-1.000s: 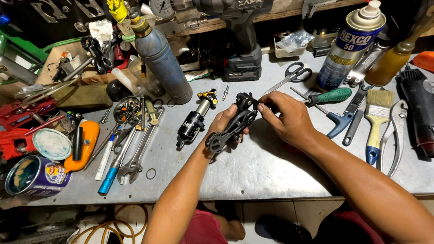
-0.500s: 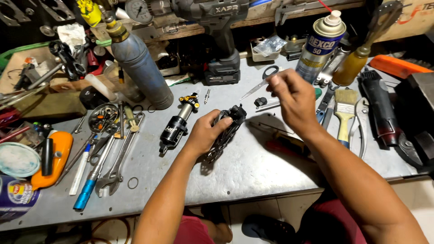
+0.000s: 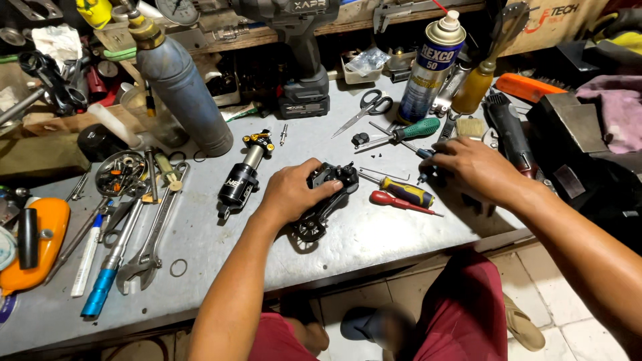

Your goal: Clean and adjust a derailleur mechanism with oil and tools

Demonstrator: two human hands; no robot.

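My left hand point(image 3: 294, 192) grips a black bicycle rear derailleur point(image 3: 322, 204) that rests on the grey metal workbench point(image 3: 221, 247). My right hand point(image 3: 471, 168) has reached to the right and its fingers close around a small blue-handled tool point(image 3: 426, 158) lying on the bench. Between the hands lie a screwdriver with a blue and yellow handle point(image 3: 401, 190) and a red-handled one point(image 3: 398, 202). A green-handled screwdriver point(image 3: 411, 132) and scissors point(image 3: 366, 110) lie farther back. A black shock absorber point(image 3: 242, 175) sits just left of my left hand.
A grey cylinder point(image 3: 182, 90), a cordless drill point(image 3: 304, 73), a spray can point(image 3: 428, 67) and an amber bottle point(image 3: 476, 87) stand at the back. Wrenches point(image 3: 150, 241), a parts dish point(image 3: 120, 175) and an orange item point(image 3: 37, 251) lie left. A black power tool point(image 3: 509, 134) and vise point(image 3: 575, 147) are right.
My right hand left the derailleur, rose over the scissors, then came down to the right onto the blue-handled tool. The left hand lowered the derailleur onto the bench.
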